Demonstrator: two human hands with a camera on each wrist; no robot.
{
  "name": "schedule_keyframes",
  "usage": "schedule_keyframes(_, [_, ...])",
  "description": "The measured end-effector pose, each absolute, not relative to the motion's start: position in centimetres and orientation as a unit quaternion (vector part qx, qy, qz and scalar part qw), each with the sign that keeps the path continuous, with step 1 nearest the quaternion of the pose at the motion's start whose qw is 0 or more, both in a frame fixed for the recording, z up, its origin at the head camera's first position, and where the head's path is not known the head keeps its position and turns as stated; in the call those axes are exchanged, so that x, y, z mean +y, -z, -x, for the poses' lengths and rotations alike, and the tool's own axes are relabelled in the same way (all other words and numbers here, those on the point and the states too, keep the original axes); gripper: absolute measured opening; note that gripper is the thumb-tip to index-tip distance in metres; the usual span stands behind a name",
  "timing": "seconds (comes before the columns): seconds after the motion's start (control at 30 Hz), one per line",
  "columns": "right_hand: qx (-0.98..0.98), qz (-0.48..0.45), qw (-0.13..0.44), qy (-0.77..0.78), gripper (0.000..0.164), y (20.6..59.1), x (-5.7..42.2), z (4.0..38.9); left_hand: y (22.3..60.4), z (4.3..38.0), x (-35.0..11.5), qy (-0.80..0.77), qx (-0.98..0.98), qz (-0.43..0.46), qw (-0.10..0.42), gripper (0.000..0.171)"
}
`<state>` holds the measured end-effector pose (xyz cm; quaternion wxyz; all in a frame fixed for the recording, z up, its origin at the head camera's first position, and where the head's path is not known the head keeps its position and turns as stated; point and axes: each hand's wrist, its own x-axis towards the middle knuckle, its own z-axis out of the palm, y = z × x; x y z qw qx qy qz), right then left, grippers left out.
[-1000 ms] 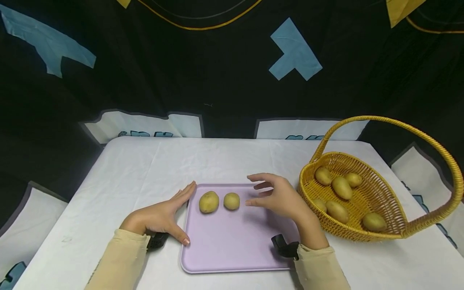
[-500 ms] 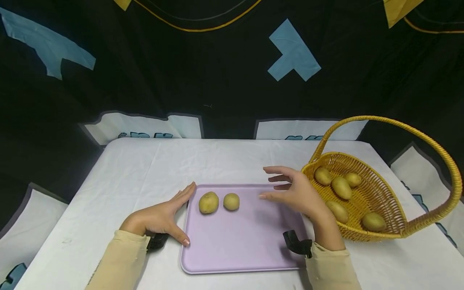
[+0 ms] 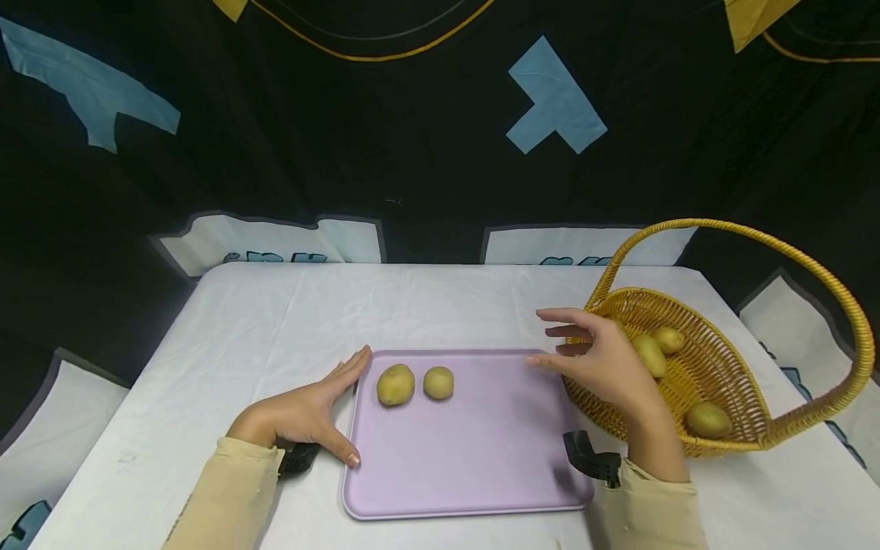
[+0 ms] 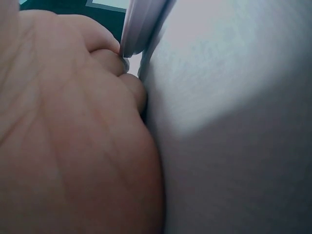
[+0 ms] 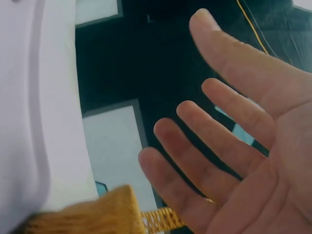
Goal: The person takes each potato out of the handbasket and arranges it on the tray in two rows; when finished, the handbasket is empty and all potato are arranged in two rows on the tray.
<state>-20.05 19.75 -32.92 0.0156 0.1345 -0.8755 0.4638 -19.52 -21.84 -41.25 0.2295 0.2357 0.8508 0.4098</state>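
Observation:
In the head view a lilac tray lies on the white table, with a larger potato and a smaller potato near its far left corner. My left hand rests at the tray's left edge, fingers straight and thumb over the rim; its palm lies along the tabletop in the left wrist view. Above the tray's right edge hovers my right hand, fingers apart and nothing in them, overlapping the near side of a wicker basket. Inside the basket are several potatoes, some hidden behind that hand.
The basket's tall handle arches over its right side. A white cloth covers the table. Behind it hangs a black curtain with blue patches. Dark wrist cameras are strapped below both hands.
My right hand has moved right, from over the tray beside the smaller potato to the basket's near side, still holding nothing. My left hand and both potatoes on the tray have stayed put.

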Motion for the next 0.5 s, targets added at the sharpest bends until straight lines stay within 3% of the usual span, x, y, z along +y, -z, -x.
schedule_keyframes(0.33, [-0.893,-0.07,0.006,-0.445,0.06,32.2,23.1,19.3,41.5,19.7,-21.8,-0.402,0.855,-0.232,0.231,0.149])
schedule_keyframes(0.5, [-0.907,-0.03,-0.028,-0.42,0.068,32.3,24.6,19.1,41.4,19.6,-21.8,-0.41,0.85,-0.237,0.23,0.148])
